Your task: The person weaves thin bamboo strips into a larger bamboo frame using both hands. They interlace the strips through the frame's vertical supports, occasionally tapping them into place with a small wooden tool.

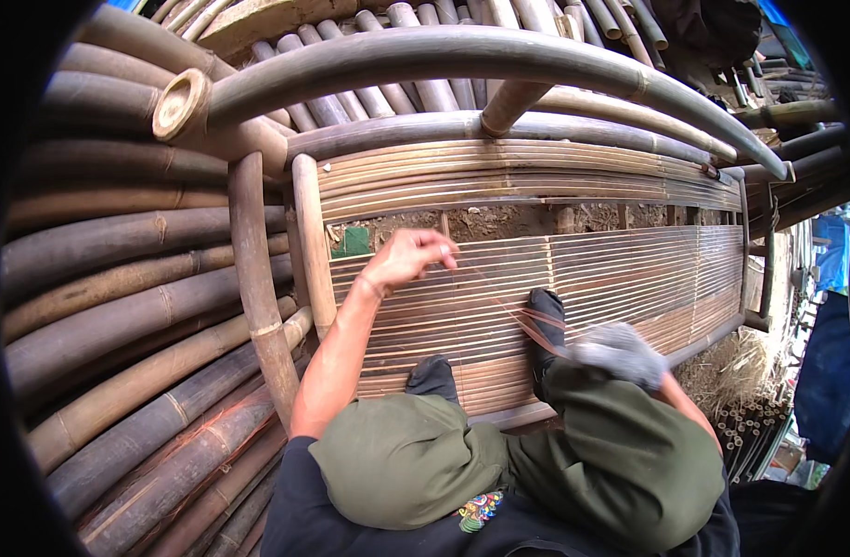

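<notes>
Green-trousered knees [397,459] loom up front, and beyond them the bare left hand [411,262] pinches a thin reddish-brown strand [542,338] above the bamboo slats [629,283]! It stretches across to the gloved right hand [620,355], blurred, finger grip impossible to tell.

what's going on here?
A person perched over a bamboo bench is handling a thin reddish-brown strand. The bare left hand pinches one part over the slats; the strand runs down to the grey-gloved right hand, blurred, near the right knee. Both feet are on the slats. An open gap separates two groups of slats, and bamboo poles lie stacked at left.
</notes>
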{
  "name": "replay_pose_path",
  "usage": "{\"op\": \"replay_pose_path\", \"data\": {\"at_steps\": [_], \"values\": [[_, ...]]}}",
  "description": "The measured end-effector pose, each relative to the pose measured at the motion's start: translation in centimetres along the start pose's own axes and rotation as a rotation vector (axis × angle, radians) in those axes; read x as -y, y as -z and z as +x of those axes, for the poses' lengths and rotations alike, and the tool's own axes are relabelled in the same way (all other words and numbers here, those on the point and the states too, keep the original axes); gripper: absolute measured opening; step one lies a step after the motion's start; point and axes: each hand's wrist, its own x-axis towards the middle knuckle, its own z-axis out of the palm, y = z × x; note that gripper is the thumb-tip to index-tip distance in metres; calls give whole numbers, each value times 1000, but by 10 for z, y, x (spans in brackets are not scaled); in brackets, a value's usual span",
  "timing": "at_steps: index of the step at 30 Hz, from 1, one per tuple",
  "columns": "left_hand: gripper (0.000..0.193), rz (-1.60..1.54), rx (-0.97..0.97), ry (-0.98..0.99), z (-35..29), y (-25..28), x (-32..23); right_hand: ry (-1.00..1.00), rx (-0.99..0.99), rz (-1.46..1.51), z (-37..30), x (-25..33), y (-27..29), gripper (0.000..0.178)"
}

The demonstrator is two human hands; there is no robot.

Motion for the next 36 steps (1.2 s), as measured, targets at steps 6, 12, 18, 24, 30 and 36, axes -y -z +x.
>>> {"op": "replay_pose_path", "data": {"at_steps": [6,12,18,24,30,36], "values": [[33,573,-646,-252,57,-17,53,-827,119,-814,-238,-342,34,33],[33,942,-468,-70,32,4,69,-689,-440,-782,-100,-254,22,53],[34,925,-405,-268,51,-30,81,252,-798,-721,143,-21,-46,55],[32,955,-481,-255,38,-23,90,-40,-323,-429,193,3,-70,40],[29,947,-517,-300,41,-26,92,828,-600,-274,168,79,-20,15],[27,937,-552,-289,36,-23,96,283,-240,154,187,125,27,49]]}}
